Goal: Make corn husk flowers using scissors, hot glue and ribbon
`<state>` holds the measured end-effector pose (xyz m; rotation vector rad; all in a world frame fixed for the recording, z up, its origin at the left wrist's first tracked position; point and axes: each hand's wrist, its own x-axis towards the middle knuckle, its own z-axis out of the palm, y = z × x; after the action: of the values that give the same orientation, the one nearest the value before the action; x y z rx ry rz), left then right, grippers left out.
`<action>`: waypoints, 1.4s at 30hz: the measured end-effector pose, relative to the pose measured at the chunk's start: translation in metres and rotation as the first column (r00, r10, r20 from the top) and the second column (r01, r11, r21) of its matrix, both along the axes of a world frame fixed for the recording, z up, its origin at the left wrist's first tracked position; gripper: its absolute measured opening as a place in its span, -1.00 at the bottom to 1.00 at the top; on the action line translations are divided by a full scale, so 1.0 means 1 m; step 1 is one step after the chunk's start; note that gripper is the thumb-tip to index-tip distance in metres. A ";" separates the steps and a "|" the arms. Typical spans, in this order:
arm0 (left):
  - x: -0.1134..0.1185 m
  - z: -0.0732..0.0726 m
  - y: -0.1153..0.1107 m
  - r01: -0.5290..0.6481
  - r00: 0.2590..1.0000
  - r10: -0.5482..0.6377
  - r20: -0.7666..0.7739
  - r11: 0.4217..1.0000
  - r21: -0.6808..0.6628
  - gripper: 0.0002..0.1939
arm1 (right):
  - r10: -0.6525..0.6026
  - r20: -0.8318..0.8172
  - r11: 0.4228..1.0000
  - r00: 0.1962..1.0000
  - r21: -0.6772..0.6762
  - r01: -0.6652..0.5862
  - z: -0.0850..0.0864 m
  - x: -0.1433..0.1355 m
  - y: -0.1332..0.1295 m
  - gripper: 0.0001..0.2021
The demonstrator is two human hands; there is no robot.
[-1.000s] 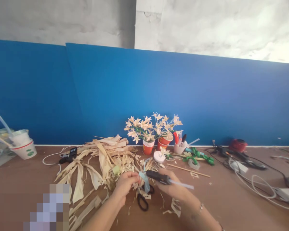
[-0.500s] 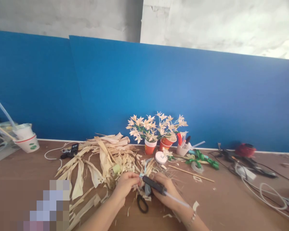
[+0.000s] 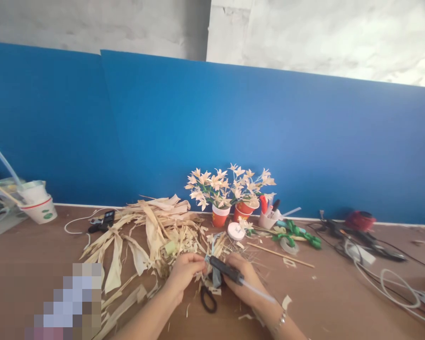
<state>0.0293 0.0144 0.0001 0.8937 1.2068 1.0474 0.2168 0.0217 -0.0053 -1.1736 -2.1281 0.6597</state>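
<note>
My right hand [image 3: 241,278] is wrapped round a black glue gun [image 3: 224,269] with a pale glue stick out of its back end. The gun's tip points left, at a small light-blue piece [image 3: 208,259] pinched in the fingertips of my left hand [image 3: 186,274]. Tip and piece look close together; whether they touch is too small to tell. Under the hands, the black handle loop of scissors [image 3: 208,300] shows on the brown table [image 3: 326,302]. Dry pale husks [image 3: 154,231] are heaped beside my left hand.
Flowers [image 3: 219,182] stand in red cups [image 3: 220,217] near the blue partition [image 3: 156,118]. A white roll [image 3: 236,231], a thin stick [image 3: 281,255] and green bundles [image 3: 297,231] lie to the right. Cables [image 3: 386,288] spread at far right; a white cup [image 3: 41,210] stands far left.
</note>
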 end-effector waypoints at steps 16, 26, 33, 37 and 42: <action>0.000 -0.002 0.000 -0.012 0.999 0.012 -0.046 1.000 -0.005 -0.92 | 0.000 -0.002 1.000 1.000 0.003 0.000 -0.003 0.000 0.001 -0.87; -0.001 -0.001 0.000 -0.003 0.999 0.003 -0.040 1.000 0.005 -0.89 | 0.007 0.012 1.000 1.000 0.005 -0.007 -0.002 -0.001 0.000 -0.86; 0.000 0.002 -0.001 -0.009 0.999 0.009 -0.044 1.000 -0.001 -0.90 | 0.003 0.025 1.000 1.000 0.012 -0.003 -0.002 0.000 0.000 -0.86; 0.000 0.000 -0.001 0.006 0.999 -0.006 -0.035 1.000 0.001 -0.90 | -0.024 0.001 1.000 1.000 0.006 0.024 -0.002 0.000 0.000 -0.86; -0.001 0.000 0.000 0.001 0.999 -0.001 -0.051 1.000 0.003 -0.92 | -0.008 0.019 1.000 1.000 0.000 0.008 -0.001 -0.001 0.000 -0.86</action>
<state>0.0284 0.0140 -0.0004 0.9279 1.2475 1.0315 0.2162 0.0214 -0.0063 -1.1923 -2.1382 0.6478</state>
